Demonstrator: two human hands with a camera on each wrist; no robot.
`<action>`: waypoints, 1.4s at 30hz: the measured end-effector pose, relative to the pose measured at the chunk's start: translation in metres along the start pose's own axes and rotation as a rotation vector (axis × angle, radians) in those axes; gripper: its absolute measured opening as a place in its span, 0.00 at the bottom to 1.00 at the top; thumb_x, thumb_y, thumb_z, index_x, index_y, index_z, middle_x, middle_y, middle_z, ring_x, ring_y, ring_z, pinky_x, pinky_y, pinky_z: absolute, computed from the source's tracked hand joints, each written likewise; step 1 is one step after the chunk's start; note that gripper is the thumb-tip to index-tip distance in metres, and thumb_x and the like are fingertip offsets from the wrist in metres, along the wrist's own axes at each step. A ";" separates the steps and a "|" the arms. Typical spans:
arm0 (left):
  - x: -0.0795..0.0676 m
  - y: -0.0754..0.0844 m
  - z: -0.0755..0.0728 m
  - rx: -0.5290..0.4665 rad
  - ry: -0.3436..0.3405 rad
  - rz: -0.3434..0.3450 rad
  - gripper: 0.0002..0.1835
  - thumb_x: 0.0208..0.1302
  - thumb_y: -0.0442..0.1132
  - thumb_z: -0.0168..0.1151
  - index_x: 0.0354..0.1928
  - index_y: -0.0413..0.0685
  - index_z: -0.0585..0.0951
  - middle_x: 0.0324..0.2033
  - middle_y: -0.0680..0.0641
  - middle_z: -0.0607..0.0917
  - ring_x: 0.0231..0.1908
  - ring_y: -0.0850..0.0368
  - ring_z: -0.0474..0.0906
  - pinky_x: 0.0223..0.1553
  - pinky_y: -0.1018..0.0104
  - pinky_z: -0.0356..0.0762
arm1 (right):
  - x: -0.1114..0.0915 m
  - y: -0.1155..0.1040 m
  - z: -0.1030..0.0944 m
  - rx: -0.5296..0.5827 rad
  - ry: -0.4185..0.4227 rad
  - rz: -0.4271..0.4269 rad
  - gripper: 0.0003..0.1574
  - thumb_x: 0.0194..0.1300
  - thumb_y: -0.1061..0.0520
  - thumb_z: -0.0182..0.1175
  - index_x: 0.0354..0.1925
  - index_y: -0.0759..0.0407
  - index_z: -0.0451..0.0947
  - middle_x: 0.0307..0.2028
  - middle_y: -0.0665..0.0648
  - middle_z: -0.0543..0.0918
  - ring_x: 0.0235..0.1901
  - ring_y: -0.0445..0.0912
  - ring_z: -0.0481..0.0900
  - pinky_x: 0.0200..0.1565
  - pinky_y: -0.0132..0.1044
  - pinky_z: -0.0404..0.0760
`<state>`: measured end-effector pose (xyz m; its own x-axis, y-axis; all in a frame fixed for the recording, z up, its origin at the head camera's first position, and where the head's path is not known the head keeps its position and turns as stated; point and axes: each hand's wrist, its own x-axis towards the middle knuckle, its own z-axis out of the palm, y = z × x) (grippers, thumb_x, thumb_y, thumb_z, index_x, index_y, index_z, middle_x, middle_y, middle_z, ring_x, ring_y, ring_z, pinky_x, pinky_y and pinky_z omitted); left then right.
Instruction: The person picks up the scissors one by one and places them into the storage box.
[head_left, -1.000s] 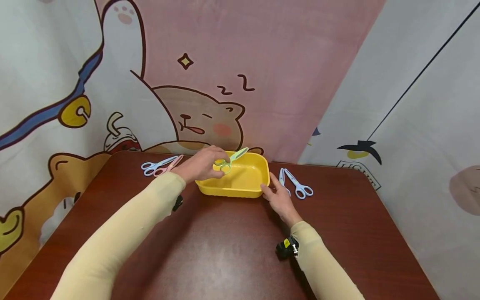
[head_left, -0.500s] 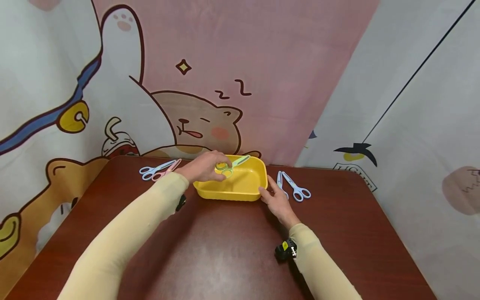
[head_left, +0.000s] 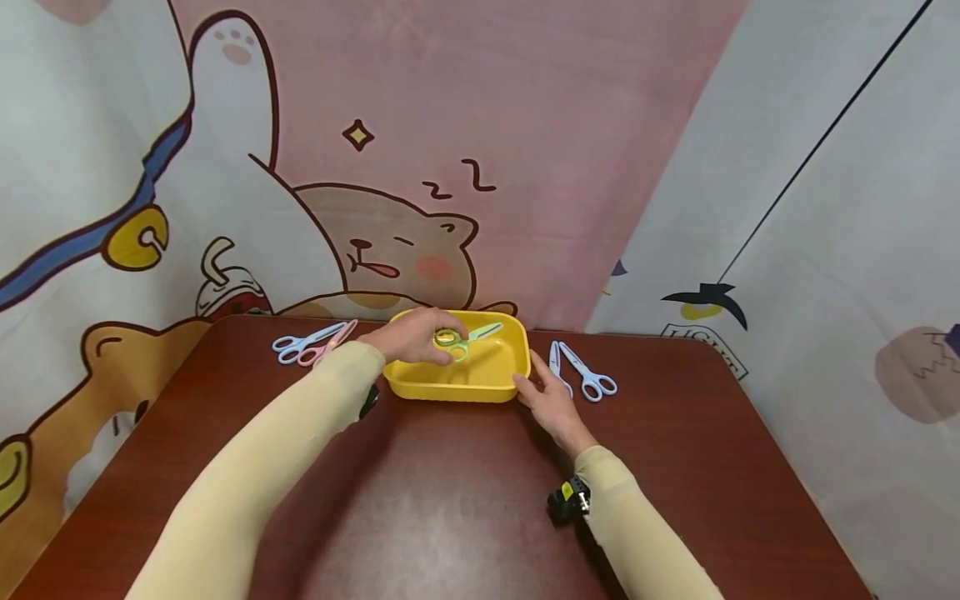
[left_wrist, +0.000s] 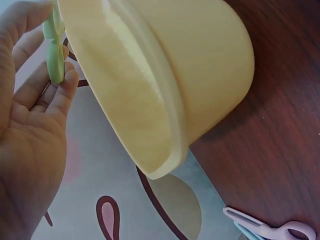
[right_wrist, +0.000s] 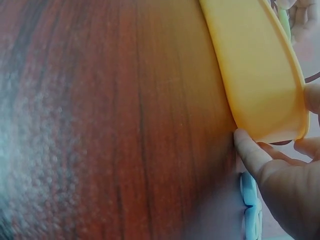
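Note:
Green-handled scissors [head_left: 483, 332] are held in my left hand [head_left: 415, 336], over the inside of a yellow plastic bin [head_left: 450, 392]. In the left wrist view, thumb and fingertips pinch the green handle [left_wrist: 56, 67] beside the bin's rim. The blades point to the right in the head view; whether they touch the bin's floor, I cannot tell. My right hand [head_left: 553, 407] grips the bin's near right corner. The right wrist view has its fingers [right_wrist: 255, 155] against the bin's outer wall [right_wrist: 265, 75] and base.
Left of the bin lie blue scissors [head_left: 294, 347] and pink scissors [head_left: 337, 337]. Two pairs of pale blue scissors [head_left: 590, 382] lie to its right, one partly behind my right hand. A printed cloth [head_left: 555, 167] hangs behind the dark wooden table [head_left: 435, 500].
My left hand has lowered the green scissors; their blades were at the bin's far rim and now show against its inside. My right hand keeps its place on the bin. The head view shifted slightly.

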<state>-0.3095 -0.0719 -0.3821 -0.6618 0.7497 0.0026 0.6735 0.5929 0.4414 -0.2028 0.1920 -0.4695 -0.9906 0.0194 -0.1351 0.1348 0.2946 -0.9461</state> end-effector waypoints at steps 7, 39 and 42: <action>0.008 -0.007 0.002 -0.015 -0.029 0.016 0.20 0.57 0.41 0.74 0.53 0.52 0.86 0.52 0.51 0.86 0.49 0.53 0.79 0.56 0.56 0.75 | 0.001 -0.002 0.000 0.015 0.011 -0.022 0.43 0.79 0.53 0.57 0.83 0.51 0.50 0.77 0.66 0.61 0.64 0.59 0.78 0.60 0.46 0.79; 0.027 -0.022 0.017 -0.027 -0.191 -0.055 0.16 0.58 0.37 0.75 0.49 0.51 0.86 0.50 0.50 0.85 0.52 0.49 0.78 0.60 0.54 0.74 | 0.002 0.001 0.000 -0.005 -0.001 0.017 0.44 0.79 0.49 0.57 0.83 0.49 0.50 0.80 0.63 0.55 0.63 0.59 0.79 0.61 0.48 0.77; 0.028 -0.023 0.019 -0.015 -0.196 -0.061 0.16 0.58 0.38 0.75 0.49 0.52 0.86 0.50 0.51 0.85 0.52 0.51 0.78 0.60 0.54 0.74 | 0.002 0.001 0.000 -0.003 -0.001 0.016 0.44 0.79 0.49 0.57 0.83 0.49 0.50 0.80 0.64 0.55 0.63 0.59 0.79 0.61 0.48 0.77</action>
<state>-0.3370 -0.0591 -0.4089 -0.6231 0.7565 -0.1986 0.6285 0.6354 0.4486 -0.2047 0.1919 -0.4708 -0.9883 0.0237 -0.1507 0.1509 0.2968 -0.9429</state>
